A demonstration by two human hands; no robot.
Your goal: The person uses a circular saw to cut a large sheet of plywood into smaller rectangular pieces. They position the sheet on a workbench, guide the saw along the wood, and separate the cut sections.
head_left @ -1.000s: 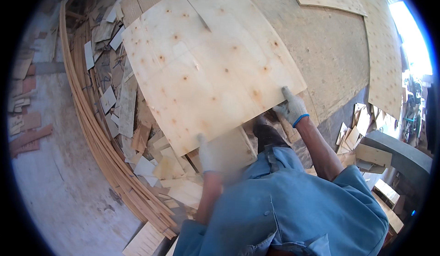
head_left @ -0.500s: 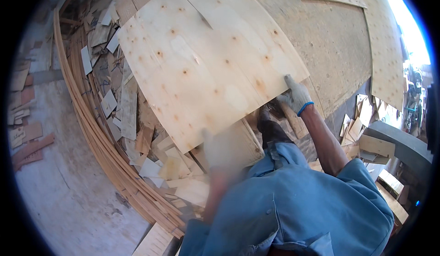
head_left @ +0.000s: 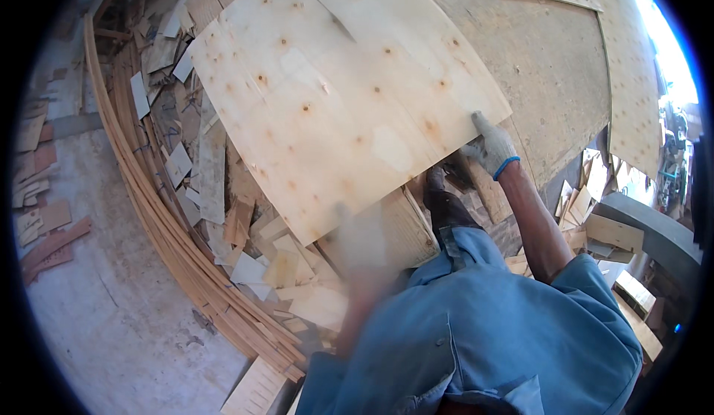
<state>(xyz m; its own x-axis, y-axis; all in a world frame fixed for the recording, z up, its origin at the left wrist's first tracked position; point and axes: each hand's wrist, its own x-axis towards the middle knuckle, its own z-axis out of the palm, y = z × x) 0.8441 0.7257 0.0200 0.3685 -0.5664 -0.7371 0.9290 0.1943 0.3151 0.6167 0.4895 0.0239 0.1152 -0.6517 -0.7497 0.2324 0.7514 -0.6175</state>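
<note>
A large pale plywood sheet (head_left: 335,117), dotted with brown knots, slopes away in front of me. A dark slit runs in from its far edge. My right hand (head_left: 492,146), in a white work glove with a blue cuff, grips the near right corner, thumb on top and fingers underneath. At the near edge toward the left corner, my left hand (head_left: 362,238) shows as a pale blur; its thumb seems to lie on the sheet while the other fingers are hidden. Beneath the near edge stands a block of light wood panels (head_left: 387,229), next to my leg.
Long thin wood strips (head_left: 167,240) curve along the left, beside a heap of wood offcuts (head_left: 212,169). A wide brown board (head_left: 550,80) lies under and right of the sheet, with another knotted plywood panel (head_left: 632,80) beyond. A grey curved beam (head_left: 647,225) stands at right.
The plywood sheet has shifted slightly away from me and to the right, both hands moving with it. My right hand keeps its grip on the corner.
</note>
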